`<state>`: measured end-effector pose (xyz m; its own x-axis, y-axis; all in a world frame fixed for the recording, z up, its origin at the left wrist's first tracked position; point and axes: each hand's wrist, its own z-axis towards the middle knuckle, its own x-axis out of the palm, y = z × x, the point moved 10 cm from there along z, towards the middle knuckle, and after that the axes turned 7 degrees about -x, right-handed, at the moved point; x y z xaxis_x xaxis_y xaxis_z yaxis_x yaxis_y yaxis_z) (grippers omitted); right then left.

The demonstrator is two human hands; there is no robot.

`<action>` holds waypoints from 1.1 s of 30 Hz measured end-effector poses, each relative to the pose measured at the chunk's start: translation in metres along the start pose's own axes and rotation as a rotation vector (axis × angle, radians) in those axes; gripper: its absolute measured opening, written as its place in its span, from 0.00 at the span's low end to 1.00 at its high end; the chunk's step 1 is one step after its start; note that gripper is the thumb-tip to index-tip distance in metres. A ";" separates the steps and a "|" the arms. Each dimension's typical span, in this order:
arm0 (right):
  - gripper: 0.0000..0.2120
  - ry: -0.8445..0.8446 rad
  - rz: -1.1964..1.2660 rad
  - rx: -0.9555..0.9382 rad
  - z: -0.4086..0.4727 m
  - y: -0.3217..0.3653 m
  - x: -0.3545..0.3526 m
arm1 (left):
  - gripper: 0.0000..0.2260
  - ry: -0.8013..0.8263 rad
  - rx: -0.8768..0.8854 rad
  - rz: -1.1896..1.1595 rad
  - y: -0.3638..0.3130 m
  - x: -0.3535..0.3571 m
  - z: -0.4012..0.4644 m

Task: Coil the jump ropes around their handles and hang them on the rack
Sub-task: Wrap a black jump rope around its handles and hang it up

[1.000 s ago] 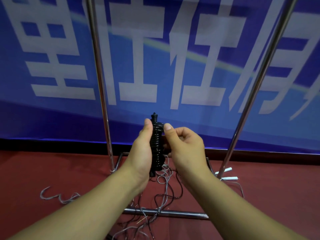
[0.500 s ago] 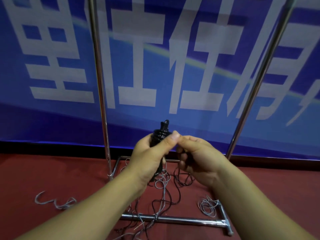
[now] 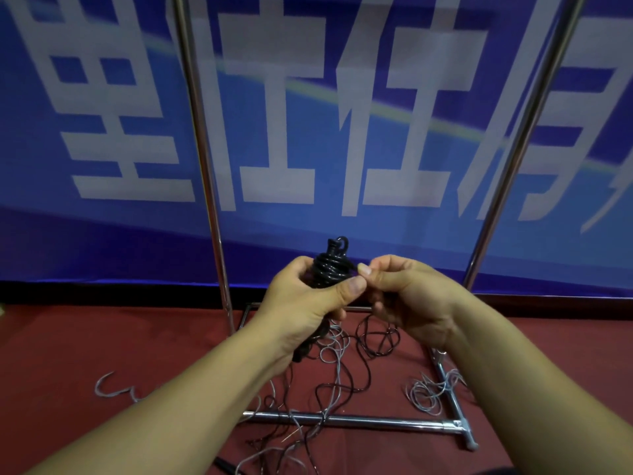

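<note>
A black jump rope (image 3: 330,269) is coiled around its handles, and my left hand (image 3: 308,303) grips this bundle upright in front of me. My right hand (image 3: 407,296) pinches the rope's loose strand right beside the coil's top, at my left thumb. The bundle's lower end is hidden behind my left hand. The metal rack (image 3: 205,166) stands just behind, with its two uprights either side of my hands; its top bar is out of view.
Loose black and grey ropes (image 3: 335,368) lie tangled on the red floor around the rack's base bars (image 3: 376,421). Another grey rope (image 3: 113,389) lies at the left. A blue banner (image 3: 342,114) with white characters fills the background.
The bundle has tilted slightly and my right hand has moved from beside the coil to pinching the strand at its top. The view has shifted a little to the right.
</note>
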<state>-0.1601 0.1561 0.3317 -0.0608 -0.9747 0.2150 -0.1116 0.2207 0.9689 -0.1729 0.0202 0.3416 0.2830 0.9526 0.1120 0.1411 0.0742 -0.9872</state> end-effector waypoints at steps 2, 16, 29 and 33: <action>0.10 0.000 0.006 -0.012 0.000 0.001 -0.001 | 0.32 -0.006 -0.015 -0.019 0.001 -0.001 0.000; 0.12 -0.061 -0.045 -0.093 0.002 0.005 -0.010 | 0.12 0.008 -0.049 0.121 0.005 -0.004 0.001; 0.16 0.050 0.005 -0.044 -0.001 -0.002 0.008 | 0.21 -0.004 0.077 0.238 -0.005 -0.004 0.001; 0.14 0.039 0.098 -0.014 -0.003 -0.003 0.008 | 0.19 -0.020 0.033 0.257 -0.001 -0.004 0.002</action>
<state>-0.1576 0.1470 0.3308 -0.0324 -0.9493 0.3128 -0.0930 0.3145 0.9447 -0.1761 0.0172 0.3422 0.2867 0.9469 -0.1454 0.0361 -0.1623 -0.9861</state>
